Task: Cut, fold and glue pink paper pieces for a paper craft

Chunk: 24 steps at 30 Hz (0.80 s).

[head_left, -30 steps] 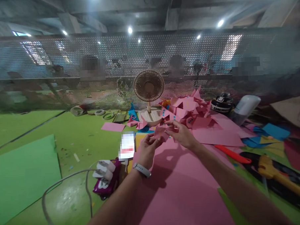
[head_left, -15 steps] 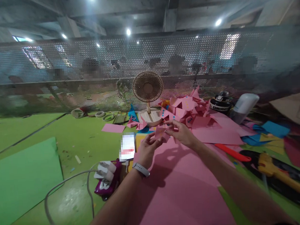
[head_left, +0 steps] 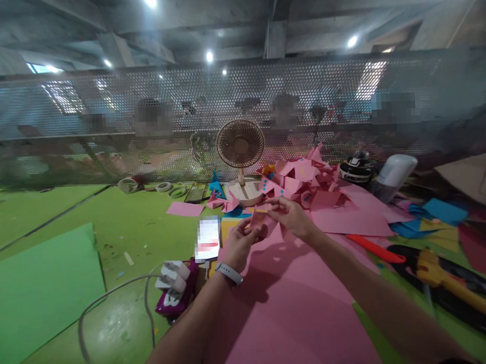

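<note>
Between my two hands is a small folded pink paper piece (head_left: 259, 215) with a yellow mark along its top. My left hand (head_left: 241, 240), a pale band on its wrist, is closed on the piece's left and lower side. The fingers of my right hand (head_left: 288, 215) pinch its upper right edge. Below them lies a large pink sheet (head_left: 296, 303), with the hands' shadows falling on it. Just beyond my right hand rises a heap of folded pink paper pieces (head_left: 303, 174), several bearing blue dots.
A fan (head_left: 240, 144) stands behind my hands. Left of them are a phone (head_left: 208, 238), a purple power strip (head_left: 171, 303) with white plugs and a cable, and a green sheet (head_left: 46, 292). To the right lie a red-handled tool (head_left: 378, 249) and a yellow glue gun (head_left: 436, 273).
The folded pink piece has turned slightly in my hands, so its yellow mark shows more plainly along the top. Both hands stay in nearly the same place. The view has tilted slightly.
</note>
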Available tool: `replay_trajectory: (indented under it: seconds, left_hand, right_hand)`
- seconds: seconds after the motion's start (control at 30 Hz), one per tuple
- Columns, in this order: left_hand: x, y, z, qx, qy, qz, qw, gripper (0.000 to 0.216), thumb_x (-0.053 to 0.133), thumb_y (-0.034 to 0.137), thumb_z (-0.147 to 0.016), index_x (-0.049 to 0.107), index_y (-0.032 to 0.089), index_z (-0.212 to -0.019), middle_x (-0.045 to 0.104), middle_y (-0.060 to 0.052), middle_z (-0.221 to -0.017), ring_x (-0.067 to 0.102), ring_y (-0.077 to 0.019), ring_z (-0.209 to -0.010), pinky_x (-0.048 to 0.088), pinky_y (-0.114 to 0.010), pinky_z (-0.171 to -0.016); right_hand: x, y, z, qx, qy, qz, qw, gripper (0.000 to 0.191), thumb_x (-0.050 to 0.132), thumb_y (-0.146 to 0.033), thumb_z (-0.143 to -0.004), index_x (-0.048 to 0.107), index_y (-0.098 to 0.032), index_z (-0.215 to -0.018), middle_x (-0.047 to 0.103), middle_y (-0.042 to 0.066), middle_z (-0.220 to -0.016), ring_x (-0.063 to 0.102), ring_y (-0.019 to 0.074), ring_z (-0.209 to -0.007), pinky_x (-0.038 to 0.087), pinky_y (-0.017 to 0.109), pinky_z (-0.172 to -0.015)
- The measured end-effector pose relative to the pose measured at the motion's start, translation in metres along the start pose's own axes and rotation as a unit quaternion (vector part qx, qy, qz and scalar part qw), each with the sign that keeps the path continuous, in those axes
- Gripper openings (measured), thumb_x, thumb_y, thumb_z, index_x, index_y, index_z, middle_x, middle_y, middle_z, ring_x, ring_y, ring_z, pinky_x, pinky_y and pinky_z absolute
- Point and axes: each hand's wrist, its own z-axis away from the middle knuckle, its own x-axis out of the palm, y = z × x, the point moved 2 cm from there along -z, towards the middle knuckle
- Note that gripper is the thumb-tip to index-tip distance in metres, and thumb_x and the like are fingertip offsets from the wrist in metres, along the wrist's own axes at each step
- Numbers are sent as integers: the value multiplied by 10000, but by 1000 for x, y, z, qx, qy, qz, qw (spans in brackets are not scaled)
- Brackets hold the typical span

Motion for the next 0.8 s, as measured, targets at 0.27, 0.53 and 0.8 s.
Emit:
replay_trajectory:
  seconds: [0.27, 0.53, 0.8]
  left_hand:
    - [-4, -5, -3, -20, 8, 44, 999, 322, 809, 277, -561, 636, 123, -784, 680, -38, -723, 616, -112, -636, 490, -250, -682]
    - [-4, -1, -2, -8, -10, 52, 999, 334, 819, 289, -528, 641, 115, -751, 662, -35, -699, 609, -120, -646, 485, -260, -690]
    - [-2, -1, 0, -13, -37, 51, 998, 286, 813, 272, -537, 637, 105, -688, 639, -26, -658, 582, -100, -602, 481, -252, -677]
  right_hand:
    - [-13, 6, -16, 29, 147, -36, 988, 346, 520, -466, -770, 544, -167, -943, 650, 53, -803, 628, 175, -731, 502, 316, -650]
    - [14, -7, -12, -23, 23, 69, 997, 336, 620, -378, -721, 569, -171, -980, 653, 14, -777, 615, 145, -725, 474, 275, -676]
    - [-1, -25, -18, -59, 126, 146, 979, 147, 510, -318, -795, 560, -202, -871, 631, 26, -786, 604, 170, -735, 453, 296, -706]
